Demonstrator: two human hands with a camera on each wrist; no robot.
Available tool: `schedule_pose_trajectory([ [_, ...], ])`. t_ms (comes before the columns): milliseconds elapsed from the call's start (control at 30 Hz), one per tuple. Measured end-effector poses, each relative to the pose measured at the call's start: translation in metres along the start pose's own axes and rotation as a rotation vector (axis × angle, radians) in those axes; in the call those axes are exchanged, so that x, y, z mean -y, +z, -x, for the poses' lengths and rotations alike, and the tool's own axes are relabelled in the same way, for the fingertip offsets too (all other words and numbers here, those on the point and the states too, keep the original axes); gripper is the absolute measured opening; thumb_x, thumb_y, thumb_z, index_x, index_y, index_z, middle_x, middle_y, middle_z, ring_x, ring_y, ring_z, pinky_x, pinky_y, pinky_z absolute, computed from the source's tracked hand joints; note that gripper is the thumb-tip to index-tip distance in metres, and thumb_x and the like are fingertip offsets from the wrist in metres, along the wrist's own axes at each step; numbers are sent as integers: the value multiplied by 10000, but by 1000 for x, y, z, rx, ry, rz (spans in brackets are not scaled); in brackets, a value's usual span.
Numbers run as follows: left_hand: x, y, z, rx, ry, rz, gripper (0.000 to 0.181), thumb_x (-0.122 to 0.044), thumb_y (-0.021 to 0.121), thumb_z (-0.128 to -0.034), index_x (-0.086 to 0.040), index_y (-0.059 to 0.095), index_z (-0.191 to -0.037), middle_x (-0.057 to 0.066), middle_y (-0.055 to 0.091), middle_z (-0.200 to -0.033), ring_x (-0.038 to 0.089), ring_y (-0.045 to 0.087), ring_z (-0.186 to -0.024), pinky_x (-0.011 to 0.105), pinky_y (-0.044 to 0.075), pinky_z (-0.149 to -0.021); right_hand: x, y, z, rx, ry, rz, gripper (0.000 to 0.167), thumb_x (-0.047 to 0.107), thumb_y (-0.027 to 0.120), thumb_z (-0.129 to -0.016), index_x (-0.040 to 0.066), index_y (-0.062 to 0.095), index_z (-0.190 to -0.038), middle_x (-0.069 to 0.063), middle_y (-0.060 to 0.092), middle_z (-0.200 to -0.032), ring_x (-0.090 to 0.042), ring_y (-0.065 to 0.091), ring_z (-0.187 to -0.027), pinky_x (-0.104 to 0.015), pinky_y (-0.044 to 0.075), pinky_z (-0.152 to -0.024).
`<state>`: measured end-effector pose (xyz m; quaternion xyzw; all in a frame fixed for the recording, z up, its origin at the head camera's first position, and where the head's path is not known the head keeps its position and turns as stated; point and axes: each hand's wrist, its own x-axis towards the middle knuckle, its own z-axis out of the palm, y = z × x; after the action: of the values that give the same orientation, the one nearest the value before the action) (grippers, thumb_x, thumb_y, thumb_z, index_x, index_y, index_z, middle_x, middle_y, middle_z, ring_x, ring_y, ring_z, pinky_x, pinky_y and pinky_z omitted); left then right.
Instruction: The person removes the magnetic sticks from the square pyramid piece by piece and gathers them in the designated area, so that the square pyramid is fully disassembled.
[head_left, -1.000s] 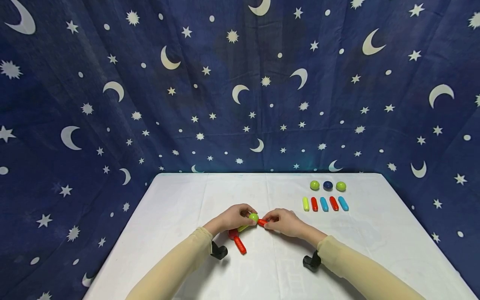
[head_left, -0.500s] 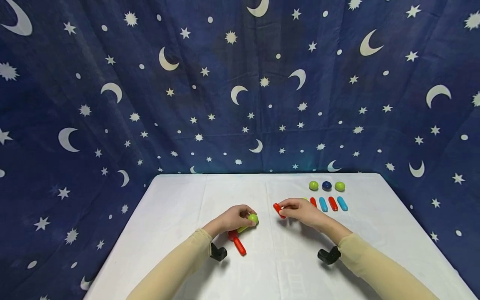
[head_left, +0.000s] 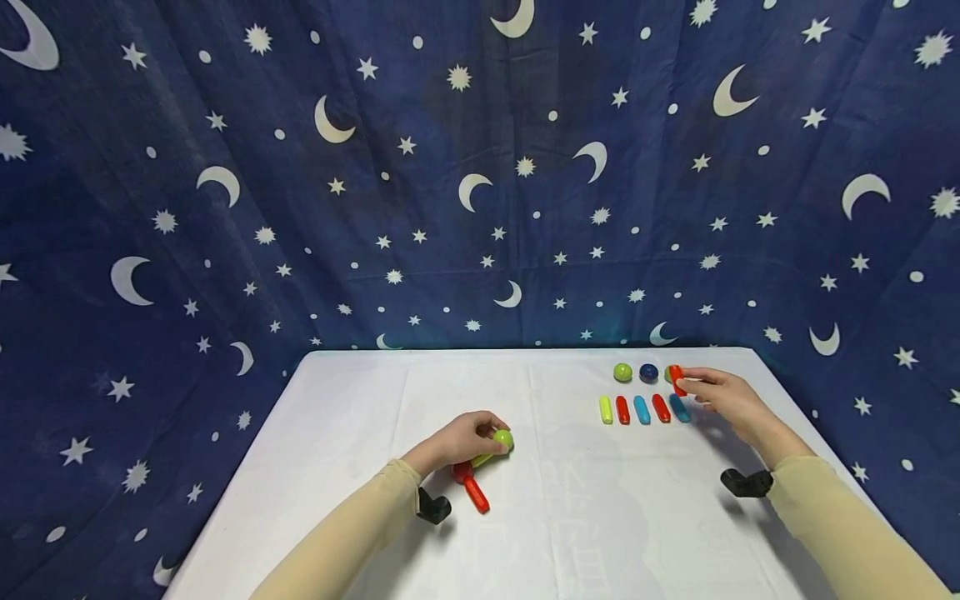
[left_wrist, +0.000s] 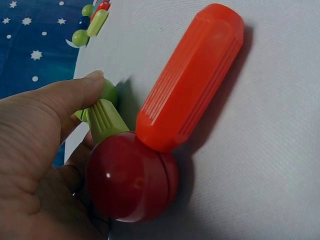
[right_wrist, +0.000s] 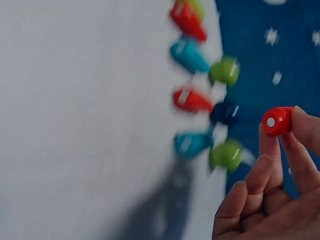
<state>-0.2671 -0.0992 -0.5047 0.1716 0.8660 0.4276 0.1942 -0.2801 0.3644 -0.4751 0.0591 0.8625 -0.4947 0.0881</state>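
My left hand [head_left: 467,439] pinches a joined piece near its green ball [head_left: 503,439]. From that ball a yellow-green ribbed rod [left_wrist: 106,121] runs to a dark red ball [left_wrist: 130,177], and a red rod [left_wrist: 192,80] sticks out from the red ball at an angle. On the right, my right hand [head_left: 729,398] pinches a second red rod [head_left: 677,381] between thumb and fingers. It is held above the right end of the loose pieces, partly covering a green ball. A white dot shows on this rod's end [right_wrist: 271,122] in the right wrist view.
Loose rods lie in a row at the back right: yellow [head_left: 606,410], red [head_left: 622,410], light blue [head_left: 642,410], red [head_left: 661,408] and blue [head_left: 679,408]. Behind them sit a green ball [head_left: 622,372] and a dark blue ball [head_left: 648,373]. A starry cloth [head_left: 420,192] hangs behind the white table [head_left: 375,392].
My right hand has drawn the red rod away from the green ball and carried it right and back over the loose pieces. My left hand keeps its hold, nearly still.
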Motion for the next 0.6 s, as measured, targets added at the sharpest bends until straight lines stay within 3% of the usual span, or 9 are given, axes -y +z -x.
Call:
schedule_pose_trajectory([
  [133,1,0,0,-1,0,3,274,-228,802,-902,-196,721,-1162,-7,610,-963,133,538,-823,268,442,-705,-24,-15,-3,-41,103,67,759,480,607,-1007,-56,405,-1506,-306,484,-1382,-424,509,-1119,-464,500,-837],
  [200,2,0,-1,-1,-2,4,273,-228,802,-903,-198,722,-1162,-6,611,-966,133,539,-823,267,446,-702,-34,-18,-5,-58,145,85,718,449,640,-994,-51,454,-1475,-249,548,-1271,-360,518,-1047,-354,480,-739],
  [300,3,1,-2,-1,-6,3,269,-235,799,-906,-208,725,-1163,-9,613,-972,132,539,-829,266,447,-705,-43,-19,-7,-75,168,99,683,414,675,-975,-67,501,-1429,-218,575,-1204,-339,518,-1025,-307,438,-694],
  [600,2,0,-1,-3,1,4,268,-228,799,-905,-206,725,-1162,-9,606,-968,139,530,-837,280,438,-719,-45,-12,-10,-93,168,96,609,328,668,-986,-115,515,-1375,-346,483,-1375,-471,467,-1192,-566,441,-962],
])
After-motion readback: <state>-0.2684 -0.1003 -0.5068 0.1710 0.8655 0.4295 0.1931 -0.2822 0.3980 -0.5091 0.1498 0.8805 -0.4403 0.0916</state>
